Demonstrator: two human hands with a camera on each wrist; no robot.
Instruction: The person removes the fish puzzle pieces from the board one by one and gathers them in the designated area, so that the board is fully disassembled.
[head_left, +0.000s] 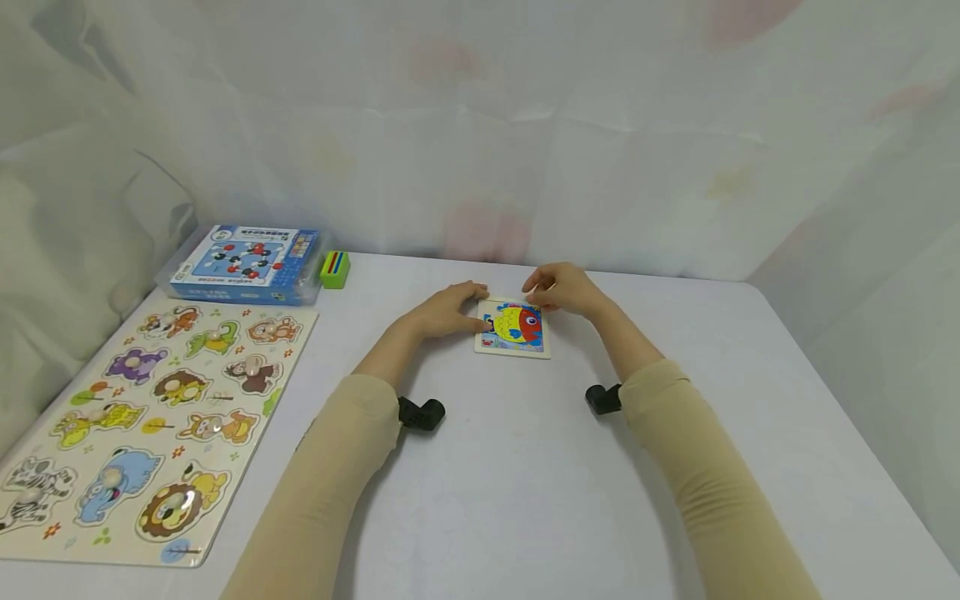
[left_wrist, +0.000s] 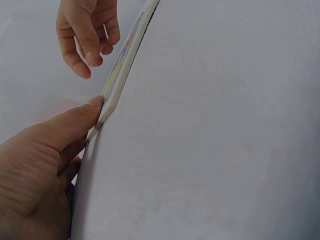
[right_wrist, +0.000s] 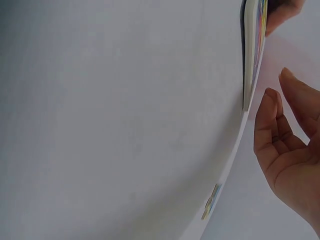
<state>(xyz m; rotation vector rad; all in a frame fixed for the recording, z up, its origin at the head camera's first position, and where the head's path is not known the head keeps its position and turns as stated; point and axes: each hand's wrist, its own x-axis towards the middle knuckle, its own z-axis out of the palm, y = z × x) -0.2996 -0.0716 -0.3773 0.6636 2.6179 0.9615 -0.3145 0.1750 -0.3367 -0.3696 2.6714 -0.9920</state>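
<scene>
A small square fish puzzle [head_left: 513,328], with a yellow body and red head on a pale wooden tray, lies at the middle of the table. My left hand [head_left: 448,312] grips its left edge. In the left wrist view the thumb of that left hand [left_wrist: 45,160] presses on the top face, and the other fingers are partly hidden along the side. Just off the puzzle's far right corner hovers my right hand [head_left: 567,288], fingers loosely bent and nothing between them. The right wrist view shows a gap between thumb and fingers of this right hand [right_wrist: 290,155].
On the left lies a large animal peg puzzle board [head_left: 225,312]. Behind it are a blue molecule-picture box [head_left: 247,262] and a small green block [head_left: 334,270]. A small flat coloured piece [right_wrist: 211,202] shows low in the right wrist view. Curtains [head_left: 480,133] hang behind the table.
</scene>
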